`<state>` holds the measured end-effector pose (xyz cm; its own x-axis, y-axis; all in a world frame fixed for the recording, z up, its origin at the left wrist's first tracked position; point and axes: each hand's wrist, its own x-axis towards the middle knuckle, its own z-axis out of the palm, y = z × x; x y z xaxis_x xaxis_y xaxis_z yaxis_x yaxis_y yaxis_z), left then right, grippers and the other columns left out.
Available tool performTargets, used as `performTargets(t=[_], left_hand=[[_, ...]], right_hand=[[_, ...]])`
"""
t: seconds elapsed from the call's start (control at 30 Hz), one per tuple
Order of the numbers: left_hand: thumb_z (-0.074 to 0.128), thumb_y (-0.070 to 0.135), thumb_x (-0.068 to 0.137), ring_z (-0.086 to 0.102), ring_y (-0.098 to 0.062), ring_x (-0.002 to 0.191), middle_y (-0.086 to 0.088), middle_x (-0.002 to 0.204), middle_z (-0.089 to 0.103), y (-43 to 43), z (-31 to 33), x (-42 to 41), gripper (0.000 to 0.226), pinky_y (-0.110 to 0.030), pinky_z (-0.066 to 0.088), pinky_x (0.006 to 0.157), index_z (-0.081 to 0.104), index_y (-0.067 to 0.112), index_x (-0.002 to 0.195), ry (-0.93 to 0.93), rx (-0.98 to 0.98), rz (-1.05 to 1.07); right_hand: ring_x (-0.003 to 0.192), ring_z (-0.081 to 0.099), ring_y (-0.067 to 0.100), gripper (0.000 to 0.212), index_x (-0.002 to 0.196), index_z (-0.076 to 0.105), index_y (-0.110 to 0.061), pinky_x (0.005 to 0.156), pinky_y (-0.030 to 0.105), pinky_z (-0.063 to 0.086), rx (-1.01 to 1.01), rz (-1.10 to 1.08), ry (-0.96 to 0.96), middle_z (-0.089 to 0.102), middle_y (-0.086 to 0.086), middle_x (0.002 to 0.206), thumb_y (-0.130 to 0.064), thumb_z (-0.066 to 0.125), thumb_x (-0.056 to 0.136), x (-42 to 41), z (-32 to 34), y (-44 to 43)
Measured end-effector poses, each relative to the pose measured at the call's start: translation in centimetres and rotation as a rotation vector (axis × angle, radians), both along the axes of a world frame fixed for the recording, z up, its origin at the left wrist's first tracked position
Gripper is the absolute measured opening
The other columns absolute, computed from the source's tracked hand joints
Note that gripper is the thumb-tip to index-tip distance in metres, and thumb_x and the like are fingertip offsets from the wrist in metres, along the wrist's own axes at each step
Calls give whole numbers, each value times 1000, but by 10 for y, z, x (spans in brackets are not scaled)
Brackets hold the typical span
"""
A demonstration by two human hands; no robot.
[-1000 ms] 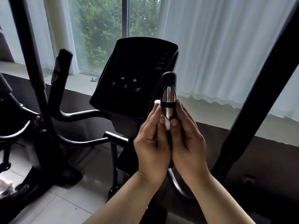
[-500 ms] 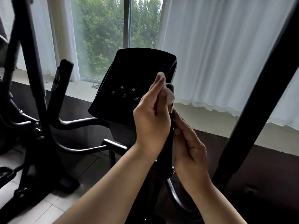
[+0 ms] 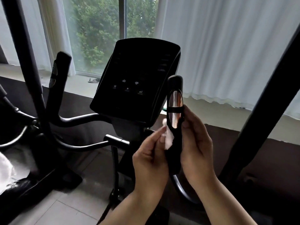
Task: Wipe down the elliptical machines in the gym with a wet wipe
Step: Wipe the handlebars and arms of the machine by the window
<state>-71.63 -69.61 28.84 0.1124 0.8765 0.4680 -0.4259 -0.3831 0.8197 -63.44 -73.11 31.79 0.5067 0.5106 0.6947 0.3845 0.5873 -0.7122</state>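
Two grips: the left grip (image 3: 151,159) and the right grip (image 3: 196,148) (a person's bare hands) are both touching one upright black padded handle (image 3: 174,153).
Left grip: it is pinching a small crumpled white wet wipe (image 3: 168,140) between thumb and fingertips, pressing it to the handle's left side.
Right grip: it is curling round the handle's right side and grasping it, thumb lying beside the oval chrome sensor plate (image 3: 174,101).
Wet wipe: it is sitting against the black padding, level with the plate's lower end.
Console: the tilted black panel with pale arrow buttons (image 3: 136,75) is standing just behind and left of the handle.
Surroundings: white curtains (image 3: 227,54) are hanging at the window (image 3: 97,38); pale floor tiles (image 3: 56,208) are lying below.
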Motion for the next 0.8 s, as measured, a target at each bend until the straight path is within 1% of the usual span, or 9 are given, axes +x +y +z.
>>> performTargets(t=[0.1, 0.17, 0.2, 0.3, 0.37, 0.43, 0.57, 0.7, 0.8], left_hand=[[60, 10, 98, 73, -7, 99, 9, 99, 78, -4, -32, -12, 24, -22, 57, 85, 76, 24, 110, 84, -120, -115], [60, 13, 100, 73, -5, 91, 6, 93, 78, -3, -43, -17, 21, -20, 55, 79, 78, 21, 107, 190, -135, -219], [60, 10, 100, 72, -6, 87, 5, 90, 77, -2, -45, -18, 23, -20, 54, 77, 79, 22, 104, 229, -130, -255], [61, -1, 99, 73, -9, 91, 5, 94, 78, 11, -40, -17, 31, -24, 58, 81, 77, 25, 105, 224, -140, -325], [60, -1, 99, 74, -13, 97, 5, 98, 78, 20, -37, -14, 28, -28, 60, 87, 76, 19, 110, 212, -139, -348], [60, -2, 99, 74, -14, 95, 4, 96, 78, 24, -44, -14, 26, -31, 60, 86, 77, 16, 110, 245, -82, -384], [58, 11, 102, 70, -6, 84, 11, 89, 74, 31, -75, -18, 23, -35, 59, 78, 76, 25, 102, 397, 96, -326], [63, 9, 99, 67, -5, 113, 7, 118, 74, 49, -91, -4, 29, -35, 55, 98, 73, 21, 124, 518, 247, -254], [66, 9, 97, 54, -4, 134, 6, 132, 68, 61, -94, 10, 33, -27, 46, 111, 70, 19, 128, 556, 350, -153]], right_hand=[[81, 71, 9, 43, 149, 45, -9, 74, 24, 56, 2, -57, -39, 74, -10, 105, -3, 42, 107, -6, -13, 8], [82, 74, 19, 47, 154, 35, -11, 74, 36, 61, 12, -67, -96, 70, -6, 124, -9, 41, 107, -11, -23, 9], [76, 72, 11, 49, 155, 32, -9, 68, 31, 61, 13, -80, -109, 66, -10, 132, -10, 40, 106, -13, -28, 9], [55, 59, 8, 51, 156, 28, -10, 49, 29, 52, -11, -142, -87, 70, -17, 105, -11, 38, 106, -18, -41, 13], [63, 61, 2, 50, 155, 29, -10, 56, 24, 53, -22, -226, -103, 68, -22, 94, -10, 38, 107, -20, -47, 17], [73, 65, -3, 47, 156, 31, -10, 62, 22, 56, -17, -312, -124, 67, -25, 114, -12, 38, 109, -22, -50, 21], [116, 65, 39, 50, 157, 29, -20, 90, 60, 53, -32, -481, -210, 57, 20, 141, -27, 37, 108, -17, -62, 22], [106, 65, 47, 50, 156, 31, -15, 84, 64, 52, -30, -479, -198, 59, 31, 131, -28, 39, 109, -15, -66, 23], [107, 65, 39, 52, 152, 34, 1, 89, 57, 53, -3, -456, -210, 59, 15, 138, -27, 39, 109, -17, -65, 20]])
